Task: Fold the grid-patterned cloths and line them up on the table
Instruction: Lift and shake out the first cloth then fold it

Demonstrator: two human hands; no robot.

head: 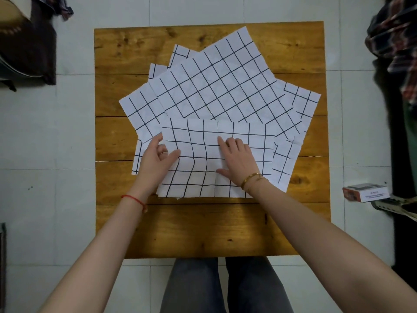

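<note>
Several white cloths with black grid lines lie fanned in an overlapping pile (pixel 216 86) on the wooden table (pixel 203 227). The nearest cloth (pixel 203 141) lies on top, folded in half into a wide rectangle. My left hand (pixel 155 161) pinches its left edge, thumb on top and fingers tucked beneath. My right hand (pixel 237 159) presses flat on the cloth's middle, index finger pointing away along a crease. A gold bracelet circles the right wrist and a red string the left.
Bare wood stretches between the pile and the table's near edge. White floor tiles surround the table. A small box (pixel 365 192) and a shoe lie on the floor at right, dark clothing hangs at far right, and a bag sits at upper left.
</note>
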